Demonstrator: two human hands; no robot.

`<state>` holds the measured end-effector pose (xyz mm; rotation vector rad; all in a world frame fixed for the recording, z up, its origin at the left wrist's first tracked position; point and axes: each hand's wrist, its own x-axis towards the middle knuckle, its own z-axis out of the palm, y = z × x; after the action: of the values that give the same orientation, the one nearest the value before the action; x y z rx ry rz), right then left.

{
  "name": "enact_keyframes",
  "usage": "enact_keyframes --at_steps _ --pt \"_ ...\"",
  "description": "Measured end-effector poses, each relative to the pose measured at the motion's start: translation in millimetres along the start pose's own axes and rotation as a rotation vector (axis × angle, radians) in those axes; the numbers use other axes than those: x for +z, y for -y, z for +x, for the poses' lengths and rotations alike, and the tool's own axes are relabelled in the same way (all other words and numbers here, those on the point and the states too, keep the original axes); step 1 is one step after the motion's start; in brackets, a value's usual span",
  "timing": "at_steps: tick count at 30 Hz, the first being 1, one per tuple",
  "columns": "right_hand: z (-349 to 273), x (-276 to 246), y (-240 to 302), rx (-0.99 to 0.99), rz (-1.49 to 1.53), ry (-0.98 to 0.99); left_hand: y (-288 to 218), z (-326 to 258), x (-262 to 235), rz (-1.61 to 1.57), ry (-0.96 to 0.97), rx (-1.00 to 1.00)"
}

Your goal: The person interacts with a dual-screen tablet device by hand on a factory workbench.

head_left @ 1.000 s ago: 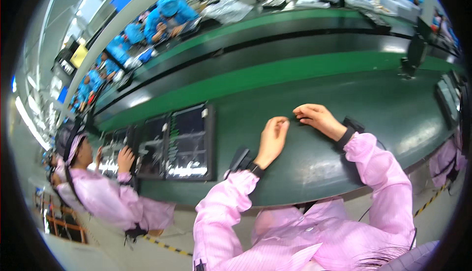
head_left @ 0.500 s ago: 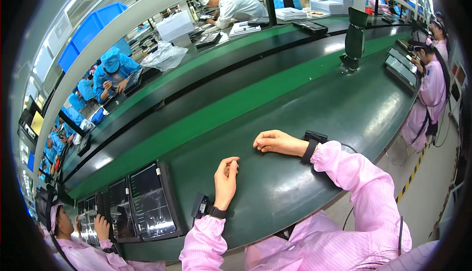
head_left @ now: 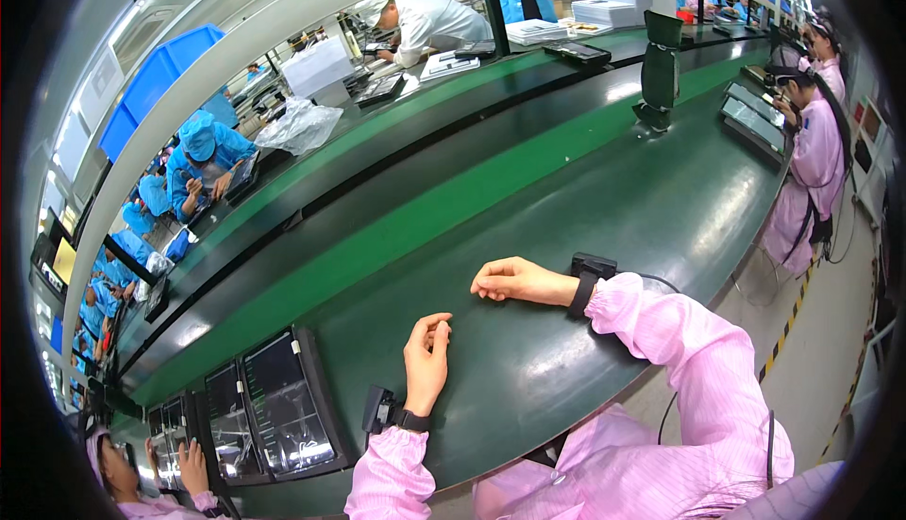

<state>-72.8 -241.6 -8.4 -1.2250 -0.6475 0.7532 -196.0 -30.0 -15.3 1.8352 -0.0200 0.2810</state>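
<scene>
One view only, from a wide fisheye camera worn on the person's head. It looks steeply down and forward over the green counter (head_left: 566, 199), close above the person's own left hand (head_left: 427, 361) and right hand (head_left: 517, 281). Straight edges bow toward the dark round rim.

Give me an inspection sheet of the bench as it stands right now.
Surface: dark green belt, bare around both hands.
Job's things: flat dark panels lie to the left, out of the hands' touch.
Clutter: nothing seen near the hands.
Grips: left hand and right hand rest empty on the belt, fingers loosely curled; black wrist units on both.
Cables: thin black lead runs from the right wrist.
Surroundings: a person in pink works at right; people in blue sit across.
</scene>
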Motion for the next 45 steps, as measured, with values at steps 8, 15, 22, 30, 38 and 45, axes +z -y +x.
enact_keyframes --at_steps 8,15,22,30,38,45 --pt "-4.4 3.9 7.7 -0.022 -0.136 -0.034 -3.8 -0.5 0.4 0.002 0.014 -0.001" --pt "-4.6 6.4 10.1 -0.051 -0.13 -0.026 -9.6 0.0 1.3 0.004 0.027 -0.026" --pt "-6.3 4.6 9.4 -0.049 -0.158 -0.023 -10.0 -0.9 -0.7 -0.016 0.028 -0.007" --pt "-7.8 6.9 11.2 -0.03 -0.163 -0.018 -10.0 -1.9 1.0 -0.017 0.021 0.028" --pt "-7.1 8.6 12.7 -0.028 -0.138 -0.023 -10.1 -1.2 -3.2 -0.044 0.036 0.024" --pt "-7.9 8.9 14.8 0.013 -0.174 -0.039 -7.2 -1.8 -4.2 -0.065 0.061 0.014"
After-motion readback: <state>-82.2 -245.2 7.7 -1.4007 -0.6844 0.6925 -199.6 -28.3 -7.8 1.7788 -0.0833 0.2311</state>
